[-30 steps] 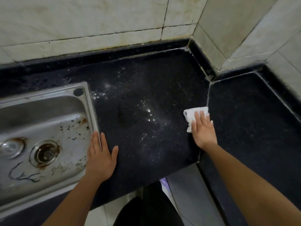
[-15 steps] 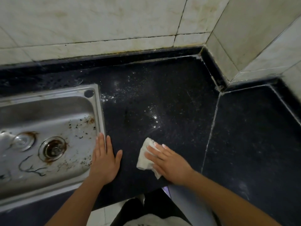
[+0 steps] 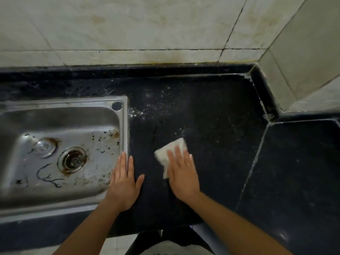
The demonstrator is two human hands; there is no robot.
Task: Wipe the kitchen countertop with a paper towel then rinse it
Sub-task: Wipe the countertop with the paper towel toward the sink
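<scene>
Wiping step. Our right hand (image 3: 184,173), fingers flat, presses paper towel (image 3: 171,150) on desk (image 3: 211,126) near front edge; left hand (image 3: 123,183) rests flat, released, by sink (image 3: 55,122). Next, we judge: push toward specks (image 3: 156,107) (rinse not yet).

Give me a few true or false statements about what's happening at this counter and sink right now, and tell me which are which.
1. The right hand presses a paper towel flat on the black countertop. True.
2. The left hand holds a sponge. False: it lies flat and empty at the right rim of the sink.
3. The sink basin is spotless. False: dark flecks dot it, and the drain looks rusty.
4. White specks lie on the countertop beyond the paper towel. True.
</scene>
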